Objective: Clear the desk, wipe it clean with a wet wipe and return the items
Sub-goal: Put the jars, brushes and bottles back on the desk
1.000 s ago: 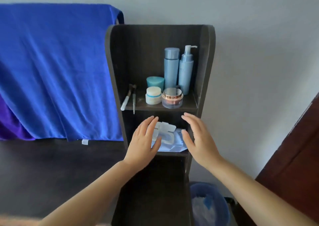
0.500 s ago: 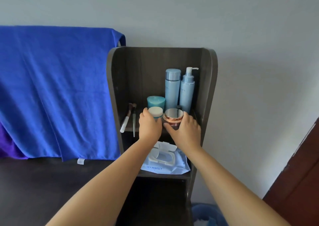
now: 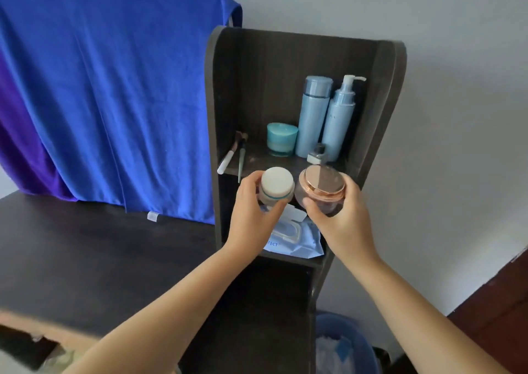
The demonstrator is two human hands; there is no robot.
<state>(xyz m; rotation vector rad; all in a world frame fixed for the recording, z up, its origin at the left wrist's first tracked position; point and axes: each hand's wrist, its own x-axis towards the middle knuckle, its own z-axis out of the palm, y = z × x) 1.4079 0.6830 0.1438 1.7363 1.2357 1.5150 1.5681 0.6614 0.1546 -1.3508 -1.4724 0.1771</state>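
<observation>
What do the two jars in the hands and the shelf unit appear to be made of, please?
White-lidded jar: matte, opaque, likely plastic. Pink jar: translucent body, glass or acrylic; its lid mirrors light, a metallic rose-gold finish. Shelf unit: dark wood-grain board, probably laminate.

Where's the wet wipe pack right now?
Head view, centre: the wet wipe pack lies on the shelf unit's lower shelf, partly hidden behind the left hand and right hand.

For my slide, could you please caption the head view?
Left hand lifts white-lidded jar, right hand rose-gold-lidded jar.
</observation>
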